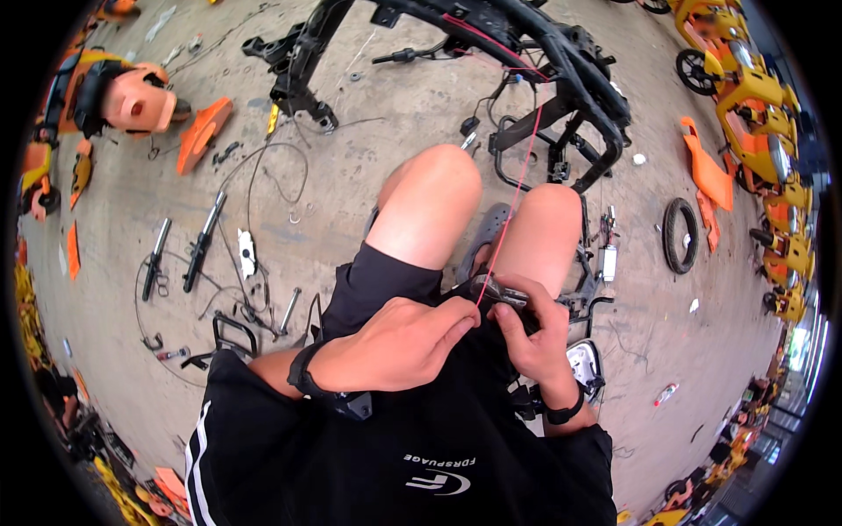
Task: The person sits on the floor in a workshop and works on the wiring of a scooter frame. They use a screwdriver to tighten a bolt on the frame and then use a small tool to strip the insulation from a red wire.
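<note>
My left hand is closed in front of my lap, thumb and forefinger pinched together on a thin red wire. From there the wire runs taut, up between my knees to a black scooter frame standing in front of me. Close beside it, my right hand is closed around a small dark hand tool with a shiny metal part. Its dark rounded end lies at the wire, near my left fingertips. My fingers cover part of the tool, so its exact kind is unclear.
Fork tubes, black cables and a metal bracket lie on the concrete at left. An orange panel is farther off. At right are a tyre, an orange fairing and a row of yellow scooters.
</note>
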A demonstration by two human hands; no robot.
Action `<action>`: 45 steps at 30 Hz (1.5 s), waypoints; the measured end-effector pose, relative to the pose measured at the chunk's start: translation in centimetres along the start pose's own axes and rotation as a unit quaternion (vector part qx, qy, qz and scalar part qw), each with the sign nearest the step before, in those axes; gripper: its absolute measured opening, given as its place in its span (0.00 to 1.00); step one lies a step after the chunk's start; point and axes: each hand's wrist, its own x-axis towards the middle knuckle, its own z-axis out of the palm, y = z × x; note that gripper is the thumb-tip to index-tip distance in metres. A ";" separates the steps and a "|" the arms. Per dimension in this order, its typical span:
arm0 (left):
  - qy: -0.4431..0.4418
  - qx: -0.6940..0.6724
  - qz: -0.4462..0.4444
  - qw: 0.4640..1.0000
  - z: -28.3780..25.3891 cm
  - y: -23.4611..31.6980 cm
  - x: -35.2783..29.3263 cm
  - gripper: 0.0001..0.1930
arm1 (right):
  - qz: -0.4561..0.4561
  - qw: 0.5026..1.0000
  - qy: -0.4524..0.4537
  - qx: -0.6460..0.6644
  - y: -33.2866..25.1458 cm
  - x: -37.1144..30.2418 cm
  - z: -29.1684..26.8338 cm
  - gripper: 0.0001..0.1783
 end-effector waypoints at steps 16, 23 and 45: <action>0.058 -0.018 0.015 0.998 0.9 -0.6 -0.3 0.04 | -0.086 0.995 0.000 -0.044 0.1 -0.2 -0.2 0.16; 0.057 0.016 0.037 0.998 1.2 -1.2 -0.3 0.04 | -0.093 0.995 0.000 -0.043 0.3 -0.3 -0.1 0.16; 0.001 0.122 0.013 0.992 1.8 -1.9 -0.4 0.06 | -0.161 0.983 -0.016 -0.084 1.7 -0.6 -0.5 0.31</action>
